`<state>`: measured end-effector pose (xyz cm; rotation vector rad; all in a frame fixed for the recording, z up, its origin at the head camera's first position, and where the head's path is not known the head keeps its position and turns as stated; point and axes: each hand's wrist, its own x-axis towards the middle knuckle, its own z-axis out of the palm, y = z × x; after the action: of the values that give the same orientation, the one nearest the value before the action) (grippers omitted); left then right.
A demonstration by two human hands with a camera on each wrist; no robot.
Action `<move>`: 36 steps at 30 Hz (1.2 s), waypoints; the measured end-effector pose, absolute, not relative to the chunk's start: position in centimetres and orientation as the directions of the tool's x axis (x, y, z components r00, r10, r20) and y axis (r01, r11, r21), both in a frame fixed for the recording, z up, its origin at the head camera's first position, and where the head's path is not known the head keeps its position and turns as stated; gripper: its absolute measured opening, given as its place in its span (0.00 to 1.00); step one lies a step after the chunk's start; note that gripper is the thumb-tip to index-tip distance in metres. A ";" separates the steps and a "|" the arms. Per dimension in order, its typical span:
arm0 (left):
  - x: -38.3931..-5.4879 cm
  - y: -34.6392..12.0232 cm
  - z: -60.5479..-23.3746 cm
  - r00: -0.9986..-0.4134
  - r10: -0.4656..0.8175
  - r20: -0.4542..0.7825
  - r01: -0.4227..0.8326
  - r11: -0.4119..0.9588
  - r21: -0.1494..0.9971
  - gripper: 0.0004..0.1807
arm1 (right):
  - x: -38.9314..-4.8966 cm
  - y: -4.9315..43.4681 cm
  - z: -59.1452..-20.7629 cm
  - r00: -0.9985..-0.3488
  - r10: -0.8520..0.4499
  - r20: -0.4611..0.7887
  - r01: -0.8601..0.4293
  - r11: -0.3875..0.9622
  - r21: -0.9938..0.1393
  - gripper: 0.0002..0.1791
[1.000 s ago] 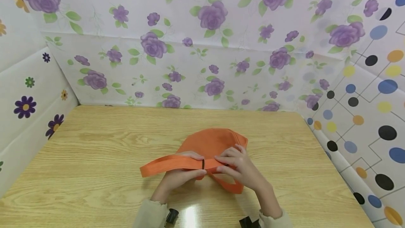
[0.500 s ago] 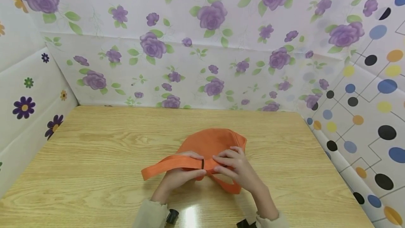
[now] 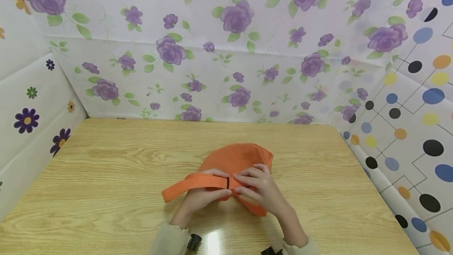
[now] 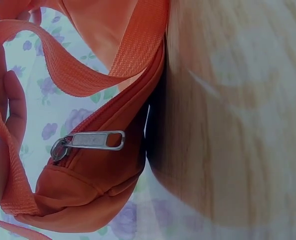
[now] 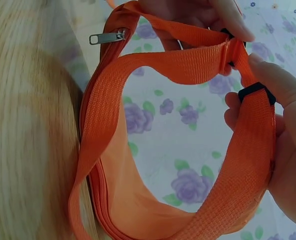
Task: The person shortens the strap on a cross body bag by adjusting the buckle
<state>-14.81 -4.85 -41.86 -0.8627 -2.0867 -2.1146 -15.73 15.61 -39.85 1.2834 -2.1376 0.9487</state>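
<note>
An orange zippered bag [image 3: 230, 158] lies on the table before me, its webbing strap [image 3: 198, 181] raised along the near side. My left hand [image 3: 198, 200] grips the strap between thumb and fingers beside a black strap slider [image 3: 228, 183]. Just to the right, my right hand [image 3: 263, 189] pinches the same strap. In the right wrist view a second black slider [image 5: 257, 93] sits at the right thumb, close to the first. A strap loop sticks out left of my left hand. The metal zipper pull [image 4: 95, 140] hangs at one end of the bag's zipper.
The wood-grain table [image 3: 116, 160] extends around the bag on all sides. Behind it stands a wall sheet with purple roses [image 3: 170, 52]. A dotted sheet [image 3: 407, 133] borders the right side, and a flowered one [image 3: 28, 137] the left.
My right hand has shifted slightly left, toward the left hand. The strap loop's left end has drawn a little to the right, and the bag's right edge has moved slightly left.
</note>
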 end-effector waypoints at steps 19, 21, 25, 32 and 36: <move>-13.7 -4.4 -39.4 -0.803 0.334 0.493 0.489 -0.103 0.866 0.13 | -15.4 15.4 -39.0 -0.522 -0.602 0.605 -0.853 0.391 -0.346 0.20; -13.8 -4.4 -39.7 -0.802 0.335 0.494 0.488 -0.108 0.866 0.13 | -15.4 15.5 -38.9 -0.528 -0.611 0.590 -0.849 0.401 -0.344 0.20; -14.3 -4.4 -40.8 -0.807 0.336 0.486 0.478 -0.113 0.871 0.13 | -15.3 15.9 -38.7 -0.556 -0.622 0.552 -0.831 0.421 -0.363 0.18; -14.7 -4.4 -41.9 -0.821 0.322 0.472 0.461 -0.116 0.880 0.14 | -15.2 16.5 -38.4 -0.568 -0.647 0.509 -0.822 0.420 -0.384 0.15; -14.7 -4.4 -41.6 -0.836 0.323 0.444 0.435 -0.103 0.894 0.14 | -15.3 16.5 -38.3 -0.567 -0.651 0.505 -0.822 0.410 -0.395 0.16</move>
<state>-14.66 -4.41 -41.64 -0.8690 -2.0474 -2.1018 -15.28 16.47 -38.35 1.2864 -2.3966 0.9036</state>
